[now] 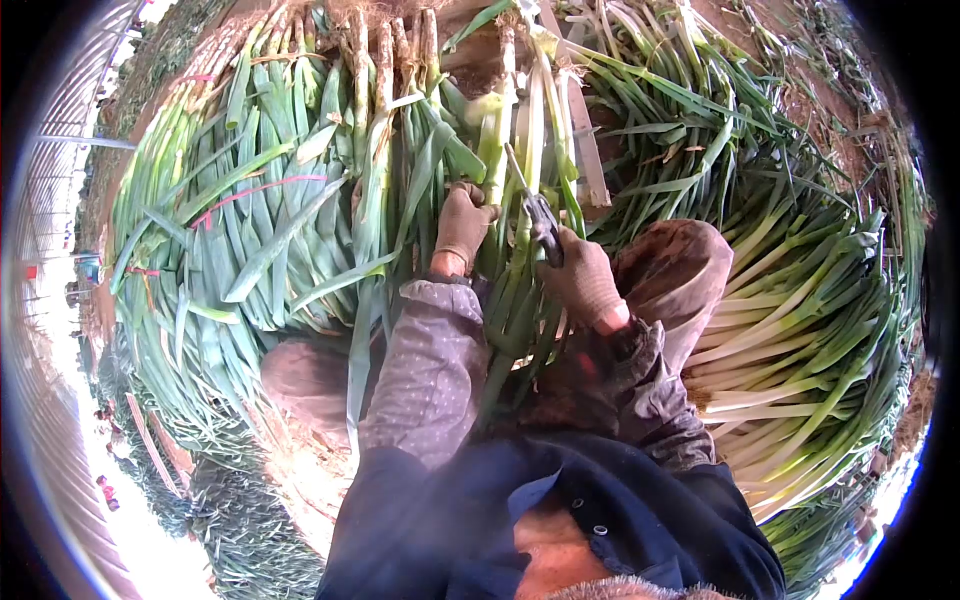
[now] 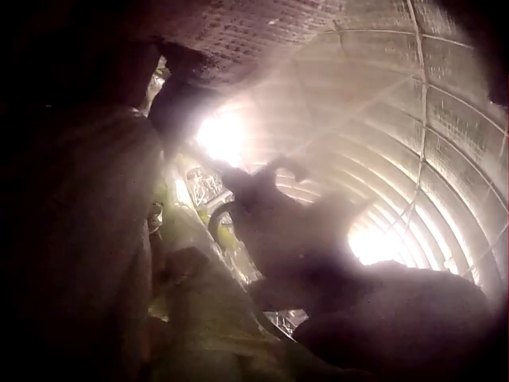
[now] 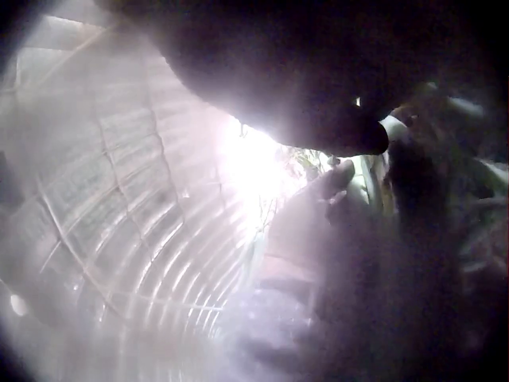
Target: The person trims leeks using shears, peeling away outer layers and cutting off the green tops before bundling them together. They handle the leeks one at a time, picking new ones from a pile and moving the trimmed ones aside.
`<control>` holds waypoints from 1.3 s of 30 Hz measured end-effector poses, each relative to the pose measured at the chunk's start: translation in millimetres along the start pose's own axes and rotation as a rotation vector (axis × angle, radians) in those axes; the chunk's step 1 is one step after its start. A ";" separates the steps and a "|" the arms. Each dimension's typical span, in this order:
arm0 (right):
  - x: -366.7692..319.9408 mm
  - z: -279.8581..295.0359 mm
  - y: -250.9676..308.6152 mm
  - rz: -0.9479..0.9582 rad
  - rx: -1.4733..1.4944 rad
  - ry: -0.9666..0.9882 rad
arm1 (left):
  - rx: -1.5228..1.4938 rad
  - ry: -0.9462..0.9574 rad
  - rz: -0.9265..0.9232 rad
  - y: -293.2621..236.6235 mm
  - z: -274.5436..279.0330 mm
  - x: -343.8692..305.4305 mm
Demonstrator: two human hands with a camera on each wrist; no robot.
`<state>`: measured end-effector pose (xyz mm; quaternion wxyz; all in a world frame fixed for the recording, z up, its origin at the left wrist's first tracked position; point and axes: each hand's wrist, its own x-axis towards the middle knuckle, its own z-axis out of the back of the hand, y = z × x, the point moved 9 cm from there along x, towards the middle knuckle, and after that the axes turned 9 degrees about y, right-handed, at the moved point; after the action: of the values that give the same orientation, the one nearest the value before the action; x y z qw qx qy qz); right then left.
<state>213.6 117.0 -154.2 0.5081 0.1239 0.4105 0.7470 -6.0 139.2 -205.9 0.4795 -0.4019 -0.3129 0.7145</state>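
In the head view the gloved left hand (image 1: 465,225) has its fingers curled round the stalk of a green onion (image 1: 497,150), just below its pale part. The gloved right hand (image 1: 583,275) grips the dark handle of a bladed tool (image 1: 541,222), whose thin blade points up beside the pale stalks. In the left wrist view the right hand and tool (image 2: 274,223) are a dark, blurred shape beside a green stalk (image 2: 187,211). The right wrist view is mostly dark and hazy; the left hand (image 3: 306,211) shows near a pale stalk (image 3: 364,179).
Leafy green onions (image 1: 290,215) lie in rows on the left, some with pink ties. More, with white stalks (image 1: 770,350), fan out on the right. A flat wooden strip (image 1: 588,150) lies beyond the right hand. The person's knees (image 1: 680,265) stand on either side.
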 end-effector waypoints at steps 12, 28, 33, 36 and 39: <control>104.9 26.2 -1.3 -0.040 -0.048 -0.025 | -0.051 0.008 -0.063 5.9 2.8 5.6; 232.8 37.7 -2.4 -0.108 -0.156 0.003 | -0.631 0.188 0.072 40.9 -14.3 5.9; 266.8 39.0 -25.2 -0.102 -0.225 -0.099 | -0.481 0.089 -0.019 37.0 -13.4 7.4; 253.6 54.2 -23.7 -0.088 -0.180 -0.161 | -0.457 0.086 -0.016 28.3 -18.8 4.6; 238.2 65.7 -11.0 0.042 -0.246 -0.229 | -0.223 0.086 -0.074 15.4 -19.0 3.8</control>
<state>152.4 355.7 -176.1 0.5470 0.1534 0.2526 0.7832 3.1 138.7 -228.9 0.4712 -0.4712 -0.3841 0.6391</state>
